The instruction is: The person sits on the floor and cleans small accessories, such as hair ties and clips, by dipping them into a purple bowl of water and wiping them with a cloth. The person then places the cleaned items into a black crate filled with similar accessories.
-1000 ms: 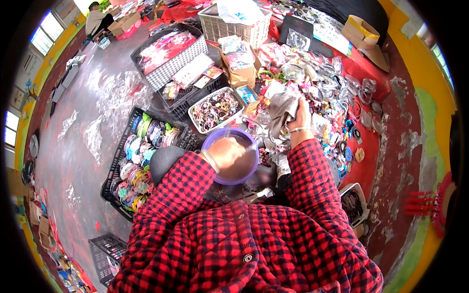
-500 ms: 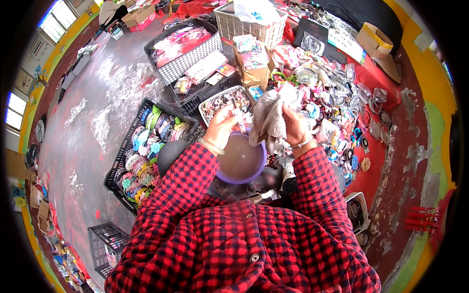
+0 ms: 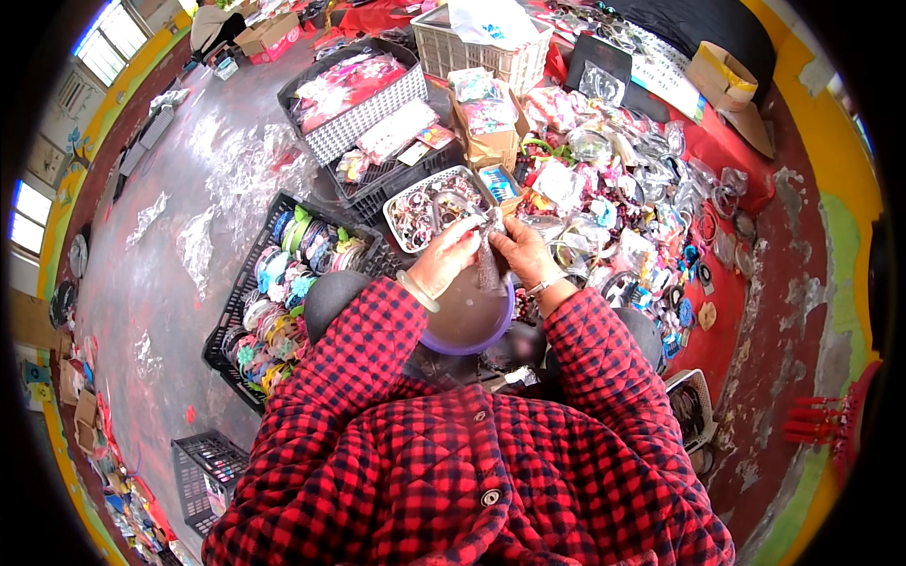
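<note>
My two hands meet above a purple basin [image 3: 511, 319] of murky water. In my right hand [image 3: 525, 255], closed by the thumb and fingers, is a grey cloth [image 3: 488, 269] that hangs down over the water. My left hand [image 3: 447, 257] is closed, its fingertips close to the cloth. From them a thin, curved greyish band [image 3: 449, 196] seems to rise; its exact kind is unclear. Just beyond the hands stands a white basket [image 3: 400, 231] of small hair accessories.
To the left, a black crate [image 3: 219, 347] holds colourful hair ties. A large heap of bagged accessories [image 3: 613, 208] spreads over red cloth on the right. Further off are a grey-and-black crate [image 3: 368, 123], a cardboard box [image 3: 495, 148] and a beige crate [image 3: 524, 64]. A person [image 3: 213, 26] sits far left.
My right hand has moved left and down to my left hand with the cloth, now bunched narrow between them. My left hand has shifted slightly right.
</note>
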The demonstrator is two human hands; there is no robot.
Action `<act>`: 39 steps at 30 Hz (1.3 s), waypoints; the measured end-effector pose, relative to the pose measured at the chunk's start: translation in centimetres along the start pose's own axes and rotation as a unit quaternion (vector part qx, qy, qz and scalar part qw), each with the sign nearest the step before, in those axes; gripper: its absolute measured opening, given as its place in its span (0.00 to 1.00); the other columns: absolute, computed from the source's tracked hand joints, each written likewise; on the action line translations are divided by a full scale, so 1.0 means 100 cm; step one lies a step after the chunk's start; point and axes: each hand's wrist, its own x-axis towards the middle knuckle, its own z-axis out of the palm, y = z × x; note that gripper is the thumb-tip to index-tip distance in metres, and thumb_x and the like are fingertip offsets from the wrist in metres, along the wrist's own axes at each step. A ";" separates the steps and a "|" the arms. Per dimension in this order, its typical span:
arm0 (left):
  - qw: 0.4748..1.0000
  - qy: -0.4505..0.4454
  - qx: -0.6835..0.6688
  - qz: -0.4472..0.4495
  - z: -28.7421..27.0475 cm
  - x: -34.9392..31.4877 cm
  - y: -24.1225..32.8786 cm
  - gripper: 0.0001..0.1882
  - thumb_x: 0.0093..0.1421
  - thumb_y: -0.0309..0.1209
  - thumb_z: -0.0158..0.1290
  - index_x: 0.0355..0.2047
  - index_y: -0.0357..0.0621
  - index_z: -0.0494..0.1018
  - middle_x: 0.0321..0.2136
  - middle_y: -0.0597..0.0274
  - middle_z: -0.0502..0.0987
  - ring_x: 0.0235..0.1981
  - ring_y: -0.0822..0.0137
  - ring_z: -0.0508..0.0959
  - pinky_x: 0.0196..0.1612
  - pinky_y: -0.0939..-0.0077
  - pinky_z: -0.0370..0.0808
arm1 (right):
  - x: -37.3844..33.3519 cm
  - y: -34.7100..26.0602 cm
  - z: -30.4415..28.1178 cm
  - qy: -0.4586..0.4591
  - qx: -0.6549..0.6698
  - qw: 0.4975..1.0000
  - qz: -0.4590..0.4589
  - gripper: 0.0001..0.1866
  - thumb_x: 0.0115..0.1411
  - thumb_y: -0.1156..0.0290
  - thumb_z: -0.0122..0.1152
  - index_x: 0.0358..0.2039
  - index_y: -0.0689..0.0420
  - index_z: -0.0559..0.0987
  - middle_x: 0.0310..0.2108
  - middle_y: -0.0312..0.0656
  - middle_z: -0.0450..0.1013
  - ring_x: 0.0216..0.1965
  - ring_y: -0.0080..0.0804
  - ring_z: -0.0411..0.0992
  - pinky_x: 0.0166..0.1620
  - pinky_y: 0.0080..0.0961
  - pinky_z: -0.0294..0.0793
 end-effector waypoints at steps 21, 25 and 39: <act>0.971 0.224 0.082 -0.014 -0.004 -0.001 0.024 0.14 0.59 0.36 0.48 0.34 0.38 0.76 0.26 0.69 0.73 0.25 0.80 0.67 0.26 0.87 0.60 | -0.018 -0.056 0.023 -0.087 -0.274 0.955 -0.076 0.10 0.55 0.64 0.54 0.30 0.59 0.72 0.25 0.54 0.70 0.30 0.53 0.70 0.33 0.38 0.67; 0.967 0.223 0.118 0.037 -0.003 -0.001 0.029 0.13 0.60 0.35 0.47 0.33 0.37 0.75 0.24 0.68 0.74 0.24 0.80 0.68 0.24 0.89 0.60 | -0.015 -0.053 0.020 -0.128 -0.256 0.955 -0.081 0.11 0.55 0.64 0.54 0.30 0.59 0.70 0.25 0.54 0.70 0.30 0.53 0.69 0.33 0.37 0.67; 0.954 0.194 -0.224 -0.034 -0.038 0.005 0.048 0.16 0.60 0.39 0.47 0.29 0.35 0.71 0.19 0.61 0.69 0.19 0.71 0.69 0.23 0.78 0.67 | -0.013 -0.029 0.011 -0.217 -0.269 0.924 -0.161 0.11 0.55 0.68 0.55 0.38 0.58 0.72 0.33 0.49 0.69 0.37 0.46 0.68 0.42 0.31 0.67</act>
